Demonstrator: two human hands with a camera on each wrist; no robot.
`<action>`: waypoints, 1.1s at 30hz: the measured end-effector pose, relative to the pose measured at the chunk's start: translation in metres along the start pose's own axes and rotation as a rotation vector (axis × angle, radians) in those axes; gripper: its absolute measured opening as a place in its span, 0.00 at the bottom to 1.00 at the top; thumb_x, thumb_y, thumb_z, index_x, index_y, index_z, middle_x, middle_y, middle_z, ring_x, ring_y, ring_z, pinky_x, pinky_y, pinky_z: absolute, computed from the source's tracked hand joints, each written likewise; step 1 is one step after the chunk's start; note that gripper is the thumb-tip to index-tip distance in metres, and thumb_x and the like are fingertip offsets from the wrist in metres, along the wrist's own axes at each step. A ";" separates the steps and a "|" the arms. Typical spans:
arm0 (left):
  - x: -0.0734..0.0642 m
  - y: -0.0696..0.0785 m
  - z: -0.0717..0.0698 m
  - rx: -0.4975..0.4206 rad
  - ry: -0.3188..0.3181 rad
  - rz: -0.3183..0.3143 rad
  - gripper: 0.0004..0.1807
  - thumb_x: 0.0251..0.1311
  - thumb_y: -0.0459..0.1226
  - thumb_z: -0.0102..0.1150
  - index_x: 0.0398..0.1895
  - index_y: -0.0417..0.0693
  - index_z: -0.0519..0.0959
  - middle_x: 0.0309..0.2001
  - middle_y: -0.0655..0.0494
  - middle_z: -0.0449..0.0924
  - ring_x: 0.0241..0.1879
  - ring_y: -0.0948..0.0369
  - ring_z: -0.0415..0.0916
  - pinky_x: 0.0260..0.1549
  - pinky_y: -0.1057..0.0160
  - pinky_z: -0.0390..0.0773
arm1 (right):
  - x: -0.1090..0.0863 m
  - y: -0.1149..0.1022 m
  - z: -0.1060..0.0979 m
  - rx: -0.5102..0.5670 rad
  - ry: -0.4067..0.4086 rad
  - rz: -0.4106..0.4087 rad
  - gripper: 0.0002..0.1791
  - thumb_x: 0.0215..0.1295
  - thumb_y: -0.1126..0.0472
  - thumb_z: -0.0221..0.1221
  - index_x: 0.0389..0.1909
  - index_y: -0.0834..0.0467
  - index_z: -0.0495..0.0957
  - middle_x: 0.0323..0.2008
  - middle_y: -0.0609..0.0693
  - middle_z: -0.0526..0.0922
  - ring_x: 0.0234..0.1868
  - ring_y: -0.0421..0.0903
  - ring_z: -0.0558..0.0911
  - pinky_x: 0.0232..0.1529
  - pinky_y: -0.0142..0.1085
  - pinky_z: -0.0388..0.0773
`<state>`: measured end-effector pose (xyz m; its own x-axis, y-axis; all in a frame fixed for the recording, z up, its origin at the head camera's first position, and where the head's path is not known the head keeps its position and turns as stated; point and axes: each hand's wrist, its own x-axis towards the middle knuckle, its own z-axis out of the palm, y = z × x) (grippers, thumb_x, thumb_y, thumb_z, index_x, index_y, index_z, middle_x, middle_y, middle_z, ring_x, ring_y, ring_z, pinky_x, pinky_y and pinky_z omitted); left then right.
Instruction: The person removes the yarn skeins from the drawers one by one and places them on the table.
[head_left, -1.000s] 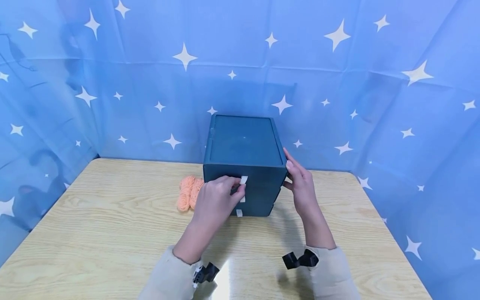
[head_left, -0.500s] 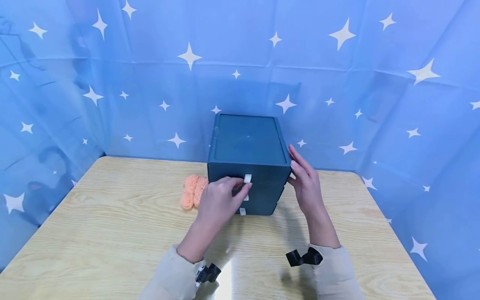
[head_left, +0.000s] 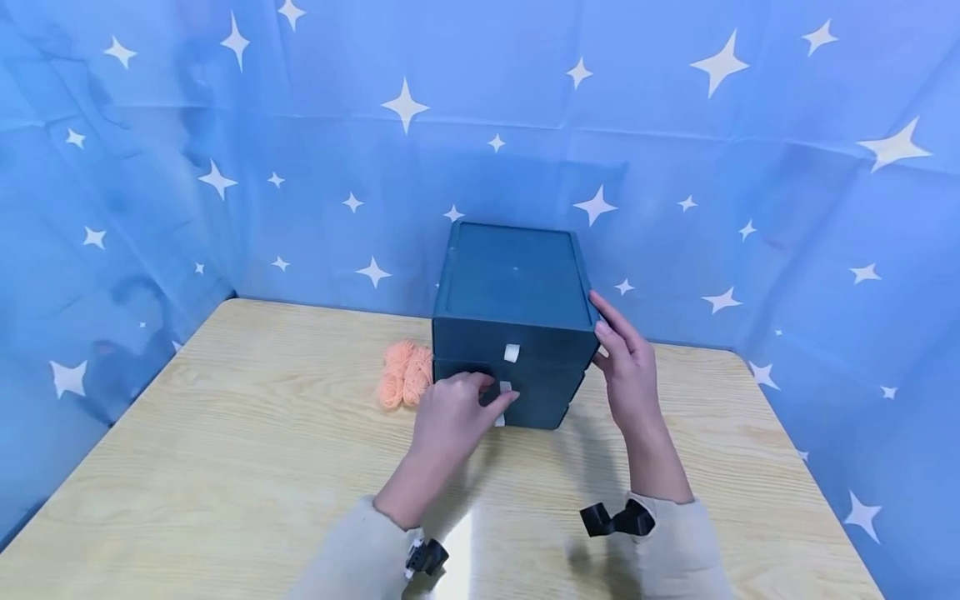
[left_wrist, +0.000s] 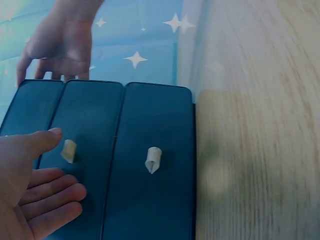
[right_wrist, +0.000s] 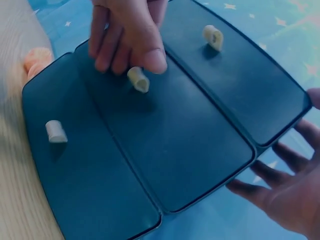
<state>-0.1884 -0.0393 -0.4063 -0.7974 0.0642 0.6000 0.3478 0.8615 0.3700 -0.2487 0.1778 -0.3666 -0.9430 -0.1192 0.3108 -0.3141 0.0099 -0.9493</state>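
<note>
A dark teal three-drawer box (head_left: 517, 275) stands on the table, each drawer front bearing a white pull tab. My left hand (head_left: 453, 417) is in front of it, thumb and fingers apart around the middle tab (right_wrist: 138, 80). In the left wrist view that tab sits just past the thumb tip and is not pinched. The top tab (head_left: 512, 352) lies above the hand, and the bottom tab (left_wrist: 153, 159) is below it. With extended fingers, my right hand (head_left: 633, 375) rests along the box's right side near the upper front corner. All drawer fronts sit flush.
Peach yarn skeins (head_left: 405, 372) lie on the table against the left side of the box. Behind the wooden table (head_left: 247, 433) hangs a blue curtain (head_left: 337, 75) with white stars. A black wrist camera (head_left: 617, 520) is strapped at each sleeve.
My left hand has let go of the top tab and moved down to the middle one. The right hand stays on the box's side. The head view has shifted slightly left.
</note>
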 end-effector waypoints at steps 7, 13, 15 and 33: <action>-0.002 0.003 0.014 0.088 0.062 0.031 0.17 0.51 0.52 0.77 0.27 0.49 0.87 0.23 0.57 0.85 0.16 0.62 0.79 0.12 0.70 0.71 | 0.001 0.000 -0.002 -0.047 0.014 0.009 0.25 0.81 0.52 0.45 0.75 0.48 0.66 0.77 0.48 0.63 0.75 0.52 0.68 0.71 0.62 0.65; -0.002 0.003 0.017 0.091 0.102 0.030 0.09 0.52 0.43 0.76 0.24 0.50 0.87 0.20 0.58 0.84 0.14 0.61 0.77 0.11 0.70 0.69 | 0.002 0.002 -0.002 -0.013 -0.007 -0.005 0.26 0.81 0.52 0.45 0.75 0.50 0.65 0.77 0.50 0.63 0.76 0.53 0.66 0.72 0.63 0.63; -0.002 0.003 0.016 0.080 0.101 0.036 0.08 0.51 0.41 0.76 0.24 0.50 0.86 0.19 0.59 0.83 0.13 0.61 0.76 0.11 0.70 0.69 | 0.002 0.002 -0.002 -0.011 -0.005 -0.009 0.26 0.81 0.52 0.45 0.75 0.50 0.65 0.77 0.51 0.63 0.76 0.54 0.66 0.72 0.63 0.63; -0.015 -0.001 0.012 0.035 0.107 0.130 0.06 0.50 0.37 0.75 0.23 0.47 0.86 0.21 0.58 0.84 0.15 0.65 0.76 0.15 0.71 0.73 | 0.003 0.003 -0.004 -0.032 -0.016 -0.003 0.26 0.81 0.49 0.44 0.76 0.46 0.64 0.78 0.47 0.61 0.75 0.50 0.66 0.71 0.60 0.65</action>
<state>-0.1823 -0.0353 -0.4245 -0.6896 0.1236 0.7136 0.4256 0.8664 0.2612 -0.2526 0.1819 -0.3686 -0.9403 -0.1353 0.3124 -0.3204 0.0416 -0.9464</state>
